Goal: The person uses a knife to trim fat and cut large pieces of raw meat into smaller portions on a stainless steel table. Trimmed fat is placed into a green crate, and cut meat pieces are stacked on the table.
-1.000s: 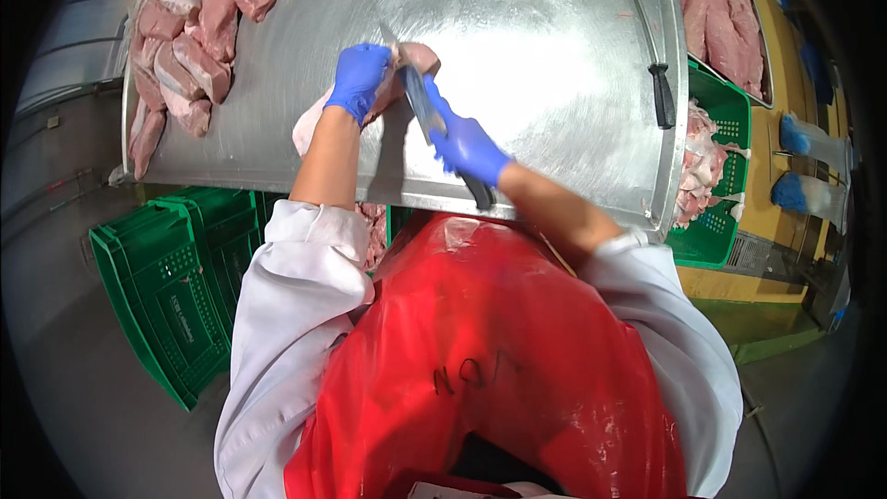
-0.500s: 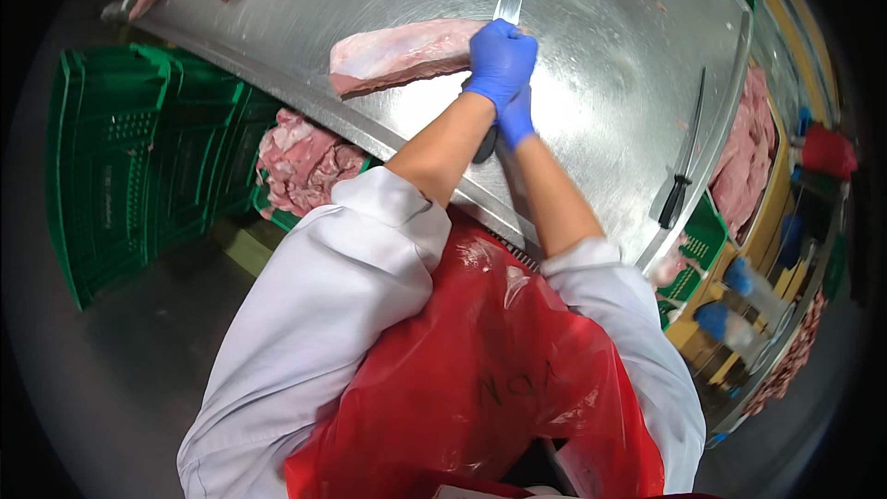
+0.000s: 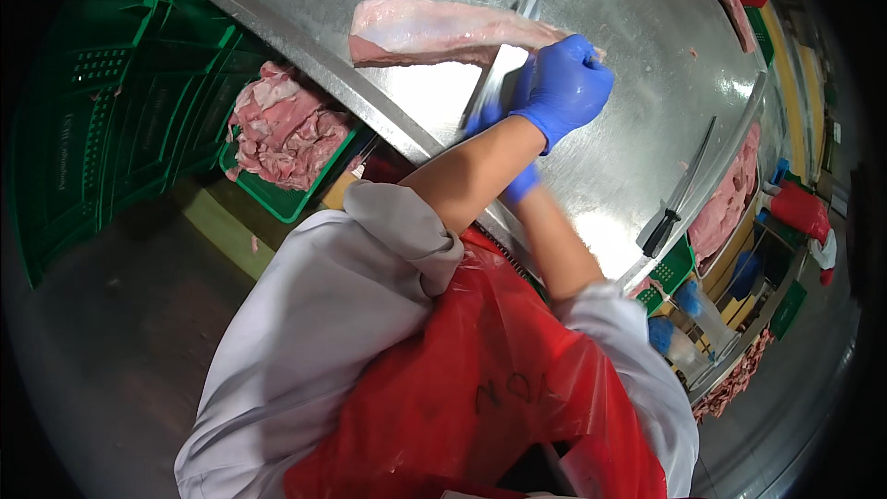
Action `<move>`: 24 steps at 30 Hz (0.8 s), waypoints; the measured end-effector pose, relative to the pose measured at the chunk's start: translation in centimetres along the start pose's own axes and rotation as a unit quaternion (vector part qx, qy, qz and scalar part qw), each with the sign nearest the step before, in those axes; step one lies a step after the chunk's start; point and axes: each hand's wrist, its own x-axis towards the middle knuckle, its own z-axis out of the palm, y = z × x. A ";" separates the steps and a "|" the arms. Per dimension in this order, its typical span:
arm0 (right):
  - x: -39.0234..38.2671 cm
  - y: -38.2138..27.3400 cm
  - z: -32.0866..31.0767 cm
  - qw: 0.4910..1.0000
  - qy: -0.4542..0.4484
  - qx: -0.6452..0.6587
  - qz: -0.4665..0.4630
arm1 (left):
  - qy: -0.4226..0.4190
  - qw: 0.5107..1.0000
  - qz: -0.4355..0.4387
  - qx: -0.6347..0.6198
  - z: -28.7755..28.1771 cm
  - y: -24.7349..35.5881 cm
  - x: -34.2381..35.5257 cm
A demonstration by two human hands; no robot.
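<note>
Since the earlier frame the view has turned a little, and the long slab of pale meat (image 3: 443,32) now lies more to 12 o'clock, with both gloved hands closer over its right end. It rests flat on the steel table (image 3: 647,55), still in one piece, with no finished cut that I can see; so the trimming seems to be only at its beginning, and almost all of it is left.

At 3 o'clock of the slab, the left hand (image 3: 565,85) in a blue glove presses down on its end with curled fingers. Under this forearm the right hand (image 3: 504,152) is mostly hidden; its fingers seem closed around the handle of the knife (image 3: 504,74), whose blade points up to the meat.

Further out, at 4 o'clock, a second knife with black handle (image 3: 677,196) lies near the table edge. At 8 o'clock, below the table, a green crate (image 3: 277,199) holds meat pieces (image 3: 277,125).
</note>
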 end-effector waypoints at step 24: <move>-1.9 -6.0 11.2 0.996 -0.057 -0.046 -0.059 | -0.005 0.991 0.089 -0.097 -1.7 5.2 0.7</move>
